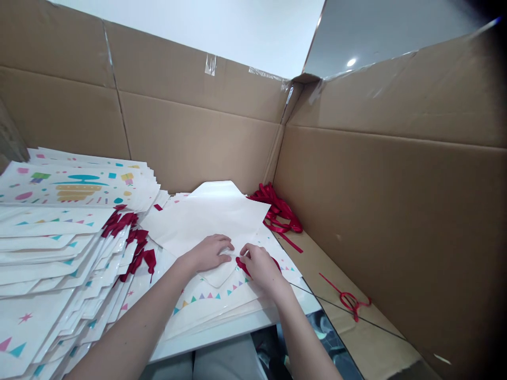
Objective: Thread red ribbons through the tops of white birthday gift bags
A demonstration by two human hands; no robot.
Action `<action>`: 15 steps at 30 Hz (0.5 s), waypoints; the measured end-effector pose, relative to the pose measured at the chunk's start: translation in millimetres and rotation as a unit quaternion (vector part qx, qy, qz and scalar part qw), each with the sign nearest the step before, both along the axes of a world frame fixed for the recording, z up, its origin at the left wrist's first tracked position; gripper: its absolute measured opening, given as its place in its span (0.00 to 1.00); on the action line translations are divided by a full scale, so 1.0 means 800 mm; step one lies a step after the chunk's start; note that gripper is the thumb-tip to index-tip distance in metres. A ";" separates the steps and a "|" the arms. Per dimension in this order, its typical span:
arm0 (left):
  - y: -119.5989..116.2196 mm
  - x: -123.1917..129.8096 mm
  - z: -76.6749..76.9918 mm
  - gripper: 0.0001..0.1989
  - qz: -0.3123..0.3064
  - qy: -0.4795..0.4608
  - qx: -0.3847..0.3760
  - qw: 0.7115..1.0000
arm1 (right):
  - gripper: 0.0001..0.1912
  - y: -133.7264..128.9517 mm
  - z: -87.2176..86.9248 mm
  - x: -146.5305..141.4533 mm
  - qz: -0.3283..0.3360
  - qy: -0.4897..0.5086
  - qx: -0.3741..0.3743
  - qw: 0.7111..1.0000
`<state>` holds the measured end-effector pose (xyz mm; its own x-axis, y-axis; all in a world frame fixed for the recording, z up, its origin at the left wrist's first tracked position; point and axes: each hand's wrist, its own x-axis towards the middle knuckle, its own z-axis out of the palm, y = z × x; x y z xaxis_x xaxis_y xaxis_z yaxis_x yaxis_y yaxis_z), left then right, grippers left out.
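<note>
From the head, the red ribbon (242, 266) lies sideways on both sides of the right hand (259, 264), which is closed on it. The left hand (212, 253), just left of the ribbon, rests on a big white sheet (214, 219) over the counter (214, 334), fingers apart. The ribbon looks dark and curvy; the sheet looks plain.

Paper stack (51, 287) left of the middle sheet (209, 216), ribbon heap (274, 198) right, cardboard wall (198, 132) behind.
</note>
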<state>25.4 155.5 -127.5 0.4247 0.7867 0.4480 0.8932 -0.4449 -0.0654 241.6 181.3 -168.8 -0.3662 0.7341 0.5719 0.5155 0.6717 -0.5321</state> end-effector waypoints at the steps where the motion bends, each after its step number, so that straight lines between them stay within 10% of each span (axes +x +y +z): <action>1: -0.001 0.001 0.001 0.16 -0.001 -0.002 -0.002 1.000 | 0.10 0.001 0.002 -0.003 0.006 0.001 -0.001 1.000; 8: -0.005 0.000 0.004 0.16 0.021 -0.018 -0.020 0.999 | 0.12 -0.007 0.015 0.000 0.022 0.007 -0.002 1.000; 15: -0.005 -0.014 0.006 0.16 0.034 -0.033 -0.018 0.999 | 0.10 -0.009 -0.008 0.090 0.001 0.000 -0.025 1.000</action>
<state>14.2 151.2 -122.6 0.3399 0.8288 0.4446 0.9235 -0.3835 0.0089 313.3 174.3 -175.1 -0.3688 0.7610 0.5338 0.5141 0.6454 -0.5649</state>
